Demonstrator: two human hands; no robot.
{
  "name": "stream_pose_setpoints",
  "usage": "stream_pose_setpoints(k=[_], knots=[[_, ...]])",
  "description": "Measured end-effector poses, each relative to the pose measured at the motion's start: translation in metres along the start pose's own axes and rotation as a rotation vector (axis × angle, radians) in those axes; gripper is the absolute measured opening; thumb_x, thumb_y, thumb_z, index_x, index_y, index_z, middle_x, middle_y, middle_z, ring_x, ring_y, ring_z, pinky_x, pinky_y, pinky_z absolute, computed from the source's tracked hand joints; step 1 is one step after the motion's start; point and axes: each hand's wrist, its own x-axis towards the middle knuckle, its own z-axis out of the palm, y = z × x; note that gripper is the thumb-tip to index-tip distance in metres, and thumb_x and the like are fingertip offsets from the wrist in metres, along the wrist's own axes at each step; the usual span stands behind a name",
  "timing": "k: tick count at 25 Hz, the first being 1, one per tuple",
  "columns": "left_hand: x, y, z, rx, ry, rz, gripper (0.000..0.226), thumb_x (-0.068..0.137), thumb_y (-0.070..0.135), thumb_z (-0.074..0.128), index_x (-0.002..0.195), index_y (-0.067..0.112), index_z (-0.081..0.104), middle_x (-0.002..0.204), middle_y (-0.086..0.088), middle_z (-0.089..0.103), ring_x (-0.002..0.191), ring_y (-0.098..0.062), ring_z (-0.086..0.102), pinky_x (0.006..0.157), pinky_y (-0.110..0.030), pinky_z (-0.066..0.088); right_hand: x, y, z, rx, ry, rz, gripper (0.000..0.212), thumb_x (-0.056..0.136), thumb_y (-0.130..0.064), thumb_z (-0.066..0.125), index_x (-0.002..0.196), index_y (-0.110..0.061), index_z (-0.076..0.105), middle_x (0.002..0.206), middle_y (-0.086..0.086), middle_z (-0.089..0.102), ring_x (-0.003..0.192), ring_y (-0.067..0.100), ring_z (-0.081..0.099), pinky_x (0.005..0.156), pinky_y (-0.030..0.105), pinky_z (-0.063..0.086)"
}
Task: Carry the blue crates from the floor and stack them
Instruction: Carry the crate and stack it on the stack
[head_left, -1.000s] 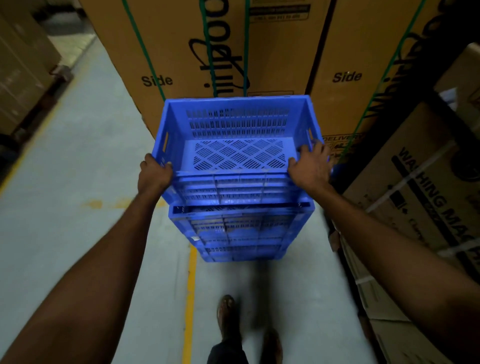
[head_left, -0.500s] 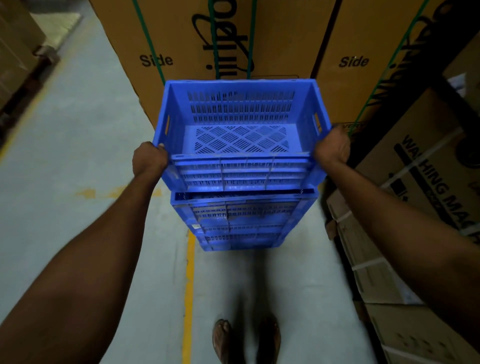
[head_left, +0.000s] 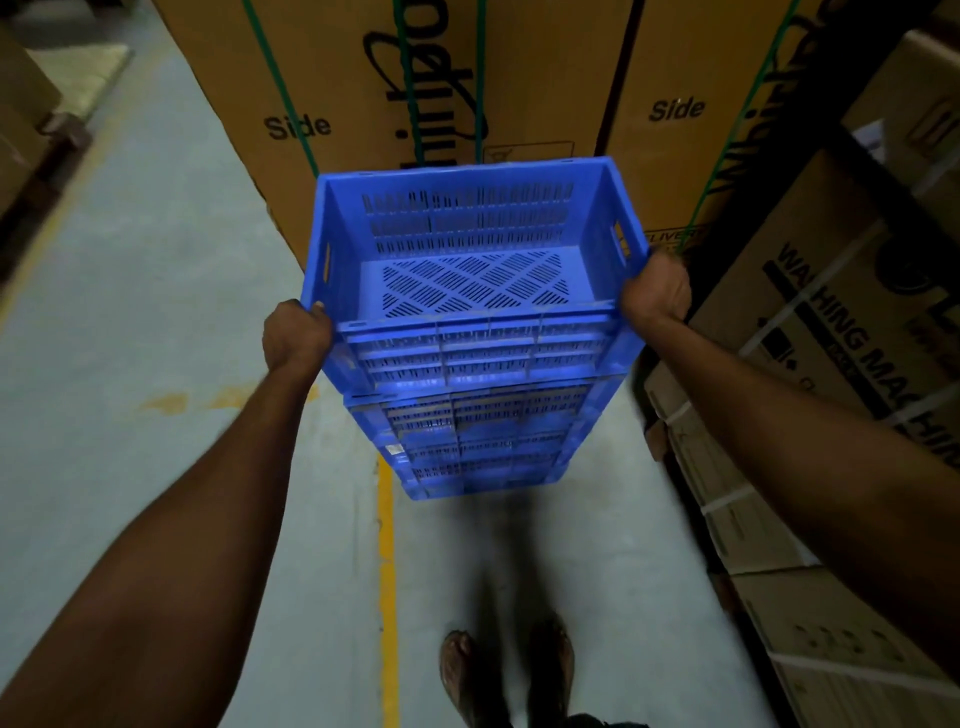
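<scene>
An empty blue slotted crate (head_left: 470, 291) is at the top of a stack of blue crates (head_left: 478, 441) that stands on the grey floor. My left hand (head_left: 295, 333) grips the near left corner of the top crate's rim. On the right rim, close to the near corner, my right hand (head_left: 655, 291) grips the same crate. Whether the top crate rests fully on the one below or hangs just above it, I cannot tell. The lower crates show only their near slotted walls.
Tall cardboard boxes marked "Side" (head_left: 395, 93) stand right behind the stack. Washing machine cartons (head_left: 852, 332) line the right side. A yellow floor line (head_left: 387, 571) runs toward my feet (head_left: 506, 670). More boxes (head_left: 26, 119) stand at the far left.
My right hand slid from the crate's near edge to its right rim. The top crate has been squared up over the stack, and my feet have come together.
</scene>
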Motion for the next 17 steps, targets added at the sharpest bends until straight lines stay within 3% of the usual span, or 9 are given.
stream_pose_setpoints(k=[17], knots=[[-0.001, -0.009, -0.002, -0.007, -0.063, -0.028, 0.046, 0.101, 0.038, 0.053, 0.12, -0.001, 0.065, 0.122, -0.028, 0.066, 0.113, -0.046, 0.062, 0.095, -0.048, 0.05, 0.003, 0.006, -0.003, -0.023, -0.034, -0.039, 0.039, 0.091, -0.008, 0.052, 0.128, -0.01, 0.062, 0.127, 0.02, 0.063, 0.119, 0.041, 0.06, 0.096, 0.05, 0.051]])
